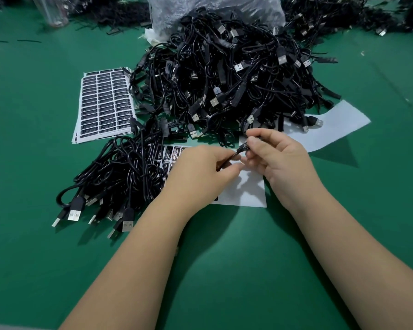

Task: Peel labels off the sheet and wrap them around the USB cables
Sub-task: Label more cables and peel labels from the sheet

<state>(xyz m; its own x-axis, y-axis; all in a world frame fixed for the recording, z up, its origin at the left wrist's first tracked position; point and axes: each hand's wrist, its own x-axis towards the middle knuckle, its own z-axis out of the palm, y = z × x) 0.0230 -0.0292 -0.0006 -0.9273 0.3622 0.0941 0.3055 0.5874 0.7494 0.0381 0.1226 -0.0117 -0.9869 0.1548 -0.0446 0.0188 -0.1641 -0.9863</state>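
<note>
The left hand (200, 170) and the right hand (277, 158) both pinch one black cable (242, 148) between them, likely to press a label tight. The label sheet (174, 153) lies just under the left hand.

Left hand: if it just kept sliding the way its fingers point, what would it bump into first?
The left hand points right and slightly away, so it would first meet the right hand, whose fingers pinch the same labelled cable right beside it. Their fingertips look almost touching, though depth is hard to judge.
</note>
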